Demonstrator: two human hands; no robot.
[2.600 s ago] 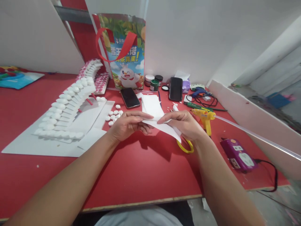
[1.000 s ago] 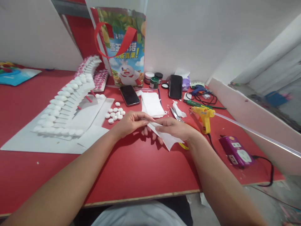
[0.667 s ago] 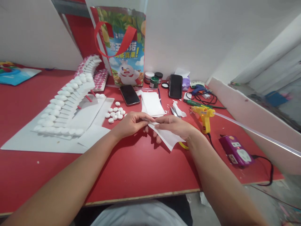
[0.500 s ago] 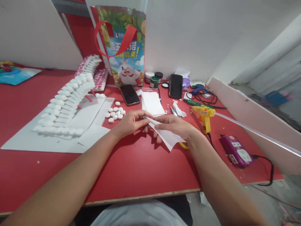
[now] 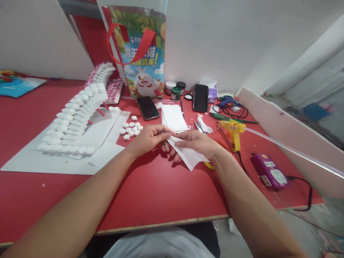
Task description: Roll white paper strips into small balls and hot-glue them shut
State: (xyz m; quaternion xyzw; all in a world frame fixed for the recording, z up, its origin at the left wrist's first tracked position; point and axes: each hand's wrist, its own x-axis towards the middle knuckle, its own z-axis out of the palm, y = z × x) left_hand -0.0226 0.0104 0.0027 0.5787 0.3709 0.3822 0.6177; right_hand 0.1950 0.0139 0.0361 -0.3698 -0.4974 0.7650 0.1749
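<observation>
A thin white sheet (image 5: 189,154) is held between both hands above the red table (image 5: 161,193). My left hand (image 5: 154,138) pinches its upper left corner between thumb and fingers. My right hand (image 5: 197,143) grips the sheet along its upper edge, thumb on top. The sheet's free end hangs toward me below the right hand. Behind the hands lies a stack of white paper (image 5: 173,117). Several round white pieces (image 5: 131,130) sit left of it. Farther left, a curved white structure (image 5: 72,116) edged with white pieces stands on white board (image 5: 24,159).
Two phones (image 5: 148,107) (image 5: 200,98), paint jars (image 5: 176,93) and a printed bag (image 5: 145,53) are at the back. Scissors (image 5: 199,127) lie behind the right hand. At the right are a yellow glue gun (image 5: 234,134) with a long clear stick and a purple power strip (image 5: 270,172).
Both hands and the sheet have shifted very slightly. My left thumb is a little farther over the sheet's corner, and the sheet's hanging end has moved slightly left and up.
</observation>
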